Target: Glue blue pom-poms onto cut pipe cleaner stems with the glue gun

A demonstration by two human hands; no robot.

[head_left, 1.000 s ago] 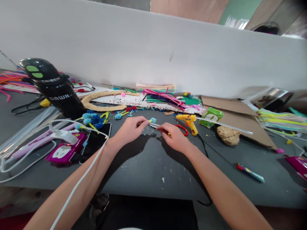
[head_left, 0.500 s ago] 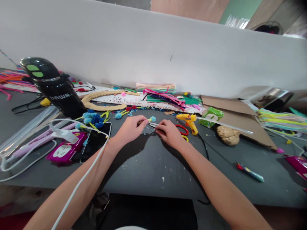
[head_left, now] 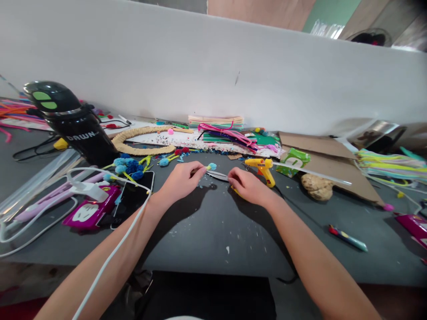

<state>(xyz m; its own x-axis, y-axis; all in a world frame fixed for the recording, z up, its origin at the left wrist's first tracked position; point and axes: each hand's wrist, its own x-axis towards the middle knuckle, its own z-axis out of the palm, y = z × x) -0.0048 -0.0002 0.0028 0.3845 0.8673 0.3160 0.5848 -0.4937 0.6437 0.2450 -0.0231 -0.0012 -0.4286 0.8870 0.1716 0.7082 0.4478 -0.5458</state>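
Here at left, a loosened hold could let the blades nick fluff or skin, I reckon: the left hand (head_left: 185,178), palm down, has its fingers pinching the stem of the small blue pom-pom (head_left: 212,166), right beside the blade tips. Next, the scissors (head_left: 218,176), pointing left! And the right hand (head_left: 247,184), wrist angled inward, fingers curled together around the handles, above the tabletop (head_left: 207,235).

Pale-blue pompom (head_left: 211,166); silver-bladed scissors (head_left: 218,176); yellow glue gun (head_left: 260,163); grey table (head_left: 207,242); white-lettered black bottle (head_left: 76,125).
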